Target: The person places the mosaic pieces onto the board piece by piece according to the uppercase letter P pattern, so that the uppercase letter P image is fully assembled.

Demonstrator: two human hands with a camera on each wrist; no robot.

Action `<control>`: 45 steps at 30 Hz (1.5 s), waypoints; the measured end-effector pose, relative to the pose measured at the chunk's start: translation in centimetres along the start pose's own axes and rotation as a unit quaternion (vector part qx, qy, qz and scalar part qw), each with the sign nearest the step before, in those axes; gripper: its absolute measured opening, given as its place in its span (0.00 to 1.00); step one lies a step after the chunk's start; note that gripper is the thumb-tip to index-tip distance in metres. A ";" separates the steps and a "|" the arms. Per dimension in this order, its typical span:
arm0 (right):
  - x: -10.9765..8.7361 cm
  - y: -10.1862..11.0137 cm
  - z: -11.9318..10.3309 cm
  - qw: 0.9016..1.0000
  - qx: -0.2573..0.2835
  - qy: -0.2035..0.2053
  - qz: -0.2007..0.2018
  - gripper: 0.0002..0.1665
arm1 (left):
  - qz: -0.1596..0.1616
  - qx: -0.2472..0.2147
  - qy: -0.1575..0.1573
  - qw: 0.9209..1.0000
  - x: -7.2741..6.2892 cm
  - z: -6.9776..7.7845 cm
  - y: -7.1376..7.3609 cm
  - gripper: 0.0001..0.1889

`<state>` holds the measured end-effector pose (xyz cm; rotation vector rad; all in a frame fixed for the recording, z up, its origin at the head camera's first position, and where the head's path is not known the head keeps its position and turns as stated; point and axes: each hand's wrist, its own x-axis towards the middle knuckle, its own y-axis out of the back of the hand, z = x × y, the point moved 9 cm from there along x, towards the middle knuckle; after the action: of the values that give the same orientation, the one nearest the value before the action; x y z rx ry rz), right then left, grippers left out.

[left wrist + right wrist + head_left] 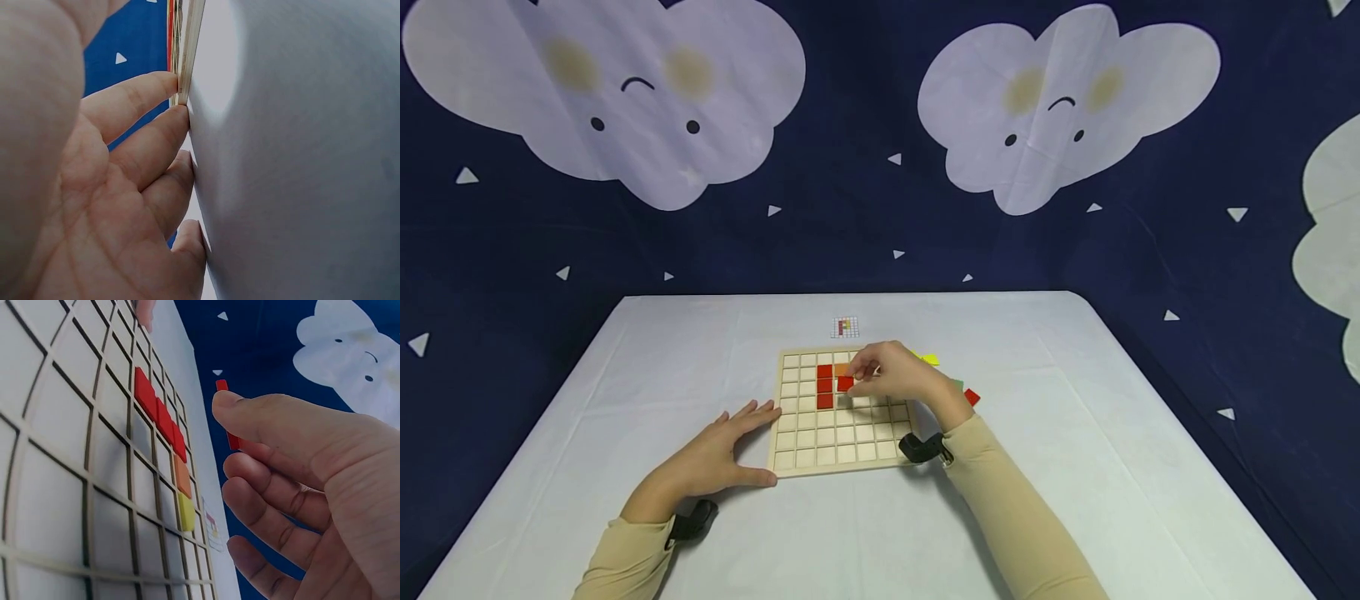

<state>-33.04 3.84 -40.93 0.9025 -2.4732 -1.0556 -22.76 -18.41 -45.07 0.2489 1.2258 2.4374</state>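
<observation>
A wooden grid board (806, 459) lies on the white table. My right hand (898, 373) is above it, pinching a red square tile (221, 385) between thumb and index finger; the tile is raised off the grid. Three red tiles (825, 387) sit in a column of cells, with an orange tile (840, 369) beside the top one. A yellow tile (186, 512) follows the orange one in the right wrist view; my right hand hides it from the head view. My left hand (711, 458), fingers spread, touches the board's left edge with thumb and fingertips.
A small printed grid card (844, 327) with a coloured pattern lies beyond the board. To the right of the board are a loose yellow tile (931, 360), a green piece (958, 384) partly hidden by my right hand, and a red tile (972, 397). A dark cloud-patterned cloth hangs behind.
</observation>
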 end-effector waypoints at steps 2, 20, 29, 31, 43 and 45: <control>0.1 -0.5 0.0 1.000 0.005 -0.001 -0.005 0.15 | 0.000 -0.001 0.000 1.000 0.0 0.0 0.0 0.53; 0.5 -3.7 -1.2 0.999 -0.006 0.000 -0.054 0.12 | -0.002 0.003 0.003 1.000 0.2 -0.5 -0.1 0.53; 0.6 -4.3 -1.5 0.998 -0.020 -0.005 -0.060 0.13 | 0.001 -0.001 -0.001 1.000 0.1 -0.3 0.0 0.52; 0.7 -4.5 -1.4 0.998 -0.020 -0.006 -0.061 0.13 | 0.001 -0.003 0.001 1.000 0.1 -0.4 -0.1 0.52; 0.8 -4.8 -1.4 0.997 -0.054 -0.005 -0.063 0.12 | -0.001 -0.001 0.000 1.000 0.1 -0.2 0.0 0.52; 0.8 -4.8 -1.5 0.997 -0.055 -0.002 -0.061 0.12 | -0.002 -0.003 0.004 1.000 0.1 -0.2 0.0 0.52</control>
<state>-30.83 -0.09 -43.40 1.0284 -2.3614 -1.2220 -22.94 -18.52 -45.22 0.2363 1.2210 2.4403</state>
